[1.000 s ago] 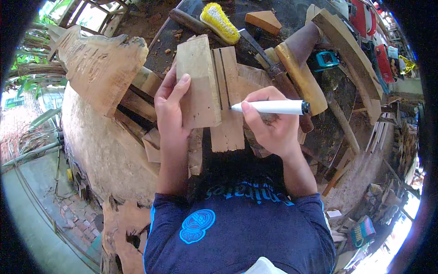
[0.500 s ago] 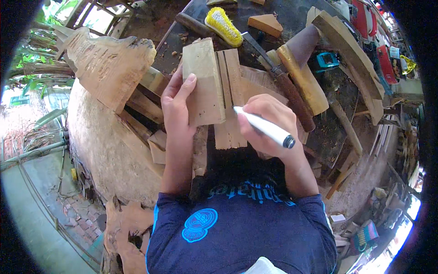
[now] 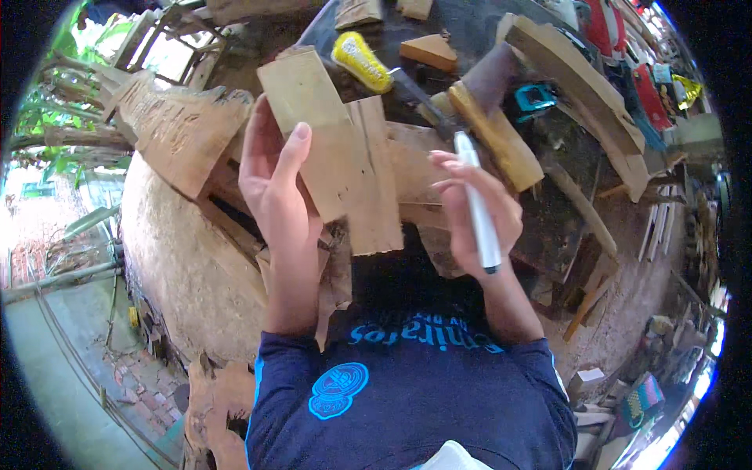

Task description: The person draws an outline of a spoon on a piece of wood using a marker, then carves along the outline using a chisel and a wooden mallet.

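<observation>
My left hand (image 3: 274, 184) grips a pale rectangular wood block (image 3: 313, 117) at its left side, thumb on top. The block overlaps a second wooden board (image 3: 374, 188), covering much of it. My right hand (image 3: 493, 215) stands off to the right of both pieces, holding a white marker (image 3: 475, 192) lengthwise, with its fingertips lifted and the black end toward me. Beyond the pieces lie a yellow-white brush (image 3: 360, 61), an orange wedge of wood (image 3: 428, 52) and a long tool with a dark metal blade (image 3: 415, 92).
A dark bench top (image 3: 564, 204) carries a yellowish wooden piece (image 3: 509, 145), a teal object (image 3: 535, 98) and a long curved board (image 3: 580, 86). A rough-edged slab (image 3: 172, 133) is at left, above a pale round surface (image 3: 180, 266). Red items (image 3: 650, 98) sit at upper right.
The block in my left hand has shifted left and tilted, hiding the board's dark slots. My right hand has drawn away rightward from the board and turned the marker lengthwise.
</observation>
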`<state>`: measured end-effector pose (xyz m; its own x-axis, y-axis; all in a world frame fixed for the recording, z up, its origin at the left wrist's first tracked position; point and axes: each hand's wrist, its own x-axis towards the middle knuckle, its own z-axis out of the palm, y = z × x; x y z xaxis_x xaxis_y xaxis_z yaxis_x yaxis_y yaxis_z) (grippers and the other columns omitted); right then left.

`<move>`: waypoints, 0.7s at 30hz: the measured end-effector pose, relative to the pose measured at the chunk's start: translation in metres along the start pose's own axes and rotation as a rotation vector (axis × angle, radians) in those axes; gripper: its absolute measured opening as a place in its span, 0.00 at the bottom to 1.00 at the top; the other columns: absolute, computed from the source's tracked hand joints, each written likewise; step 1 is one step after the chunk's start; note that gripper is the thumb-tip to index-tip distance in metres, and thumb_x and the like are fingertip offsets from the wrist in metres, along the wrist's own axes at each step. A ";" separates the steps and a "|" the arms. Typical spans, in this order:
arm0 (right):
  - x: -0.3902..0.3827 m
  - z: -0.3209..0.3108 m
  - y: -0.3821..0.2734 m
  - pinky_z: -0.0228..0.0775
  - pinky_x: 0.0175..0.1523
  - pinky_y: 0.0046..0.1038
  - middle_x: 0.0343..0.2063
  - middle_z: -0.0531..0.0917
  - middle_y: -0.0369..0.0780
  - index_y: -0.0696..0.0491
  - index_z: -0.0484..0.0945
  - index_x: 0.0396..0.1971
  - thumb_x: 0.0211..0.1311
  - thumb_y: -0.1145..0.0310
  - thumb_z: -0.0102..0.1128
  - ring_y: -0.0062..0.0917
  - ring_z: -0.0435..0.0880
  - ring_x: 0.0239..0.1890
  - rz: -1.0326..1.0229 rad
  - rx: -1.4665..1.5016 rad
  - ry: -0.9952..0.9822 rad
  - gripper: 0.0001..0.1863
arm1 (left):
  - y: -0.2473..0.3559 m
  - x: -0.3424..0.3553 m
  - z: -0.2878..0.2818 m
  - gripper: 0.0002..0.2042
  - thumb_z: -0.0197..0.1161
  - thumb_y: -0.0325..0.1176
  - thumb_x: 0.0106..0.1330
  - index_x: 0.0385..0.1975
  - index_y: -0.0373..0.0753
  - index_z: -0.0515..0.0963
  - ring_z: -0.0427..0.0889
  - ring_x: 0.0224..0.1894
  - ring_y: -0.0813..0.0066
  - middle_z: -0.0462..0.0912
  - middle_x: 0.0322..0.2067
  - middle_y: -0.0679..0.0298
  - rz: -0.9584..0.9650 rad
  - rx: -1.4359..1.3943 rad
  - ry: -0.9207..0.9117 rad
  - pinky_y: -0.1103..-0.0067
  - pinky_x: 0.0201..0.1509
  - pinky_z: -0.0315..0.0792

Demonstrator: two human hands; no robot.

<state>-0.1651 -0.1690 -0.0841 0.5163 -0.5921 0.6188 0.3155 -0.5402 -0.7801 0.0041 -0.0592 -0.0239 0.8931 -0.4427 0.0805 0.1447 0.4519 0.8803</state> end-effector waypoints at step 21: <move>-0.030 -0.085 -0.008 0.57 0.68 0.45 0.60 0.68 0.63 0.52 0.62 0.53 0.39 0.77 0.69 0.49 0.69 0.65 0.049 -0.060 0.207 0.37 | -0.015 -0.065 -0.009 0.20 0.55 0.18 0.67 0.60 0.27 0.68 0.70 0.65 0.61 0.72 0.61 0.49 0.131 0.545 -0.202 0.66 0.69 0.64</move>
<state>-0.2504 -0.1982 -0.0886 0.3533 -0.7255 0.5907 0.2431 -0.5385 -0.8068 -0.0523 -0.0296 -0.0465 0.7824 -0.5725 0.2453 -0.2486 0.0740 0.9658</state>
